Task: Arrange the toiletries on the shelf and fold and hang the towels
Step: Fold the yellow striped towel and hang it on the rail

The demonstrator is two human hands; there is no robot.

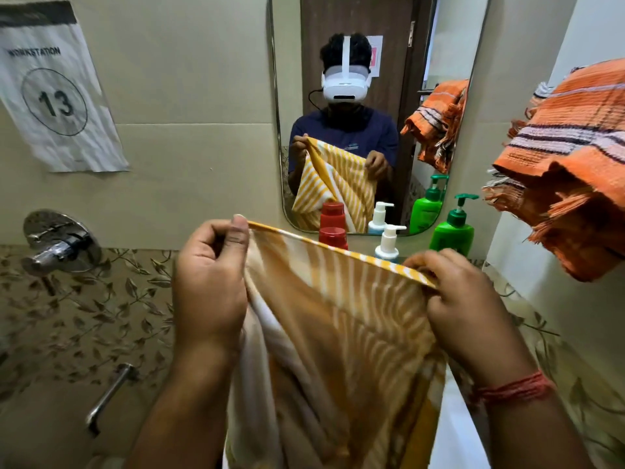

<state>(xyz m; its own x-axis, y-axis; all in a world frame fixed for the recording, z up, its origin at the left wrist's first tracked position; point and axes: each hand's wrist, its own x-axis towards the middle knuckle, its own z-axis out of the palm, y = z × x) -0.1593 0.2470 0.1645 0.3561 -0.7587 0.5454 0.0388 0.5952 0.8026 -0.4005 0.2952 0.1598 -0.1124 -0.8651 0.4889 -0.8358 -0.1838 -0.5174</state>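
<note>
A yellow-and-white striped towel (341,319) is held up in front of the mirror (372,96), its top hem stretched taut as the long axis, running from upper left down to lower right. The rest of the cloth hangs below in loose folds, with diagonal stripes and a plain yellow border along the hem. An orange towel (571,157) with purple and white bands is seen bunched high at the right, fringe hanging down. The left hand (209,282) is closed on the hem's left corner, thumb pressed against curled fingers. The right hand (463,299) is pinched on the hem's right end, fingers bent over the edge. Behind the hem, below the mirror, a green pump bottle (453,231), a white pump bottle (389,243) and a red cap (333,236) are lined up upright.
</note>
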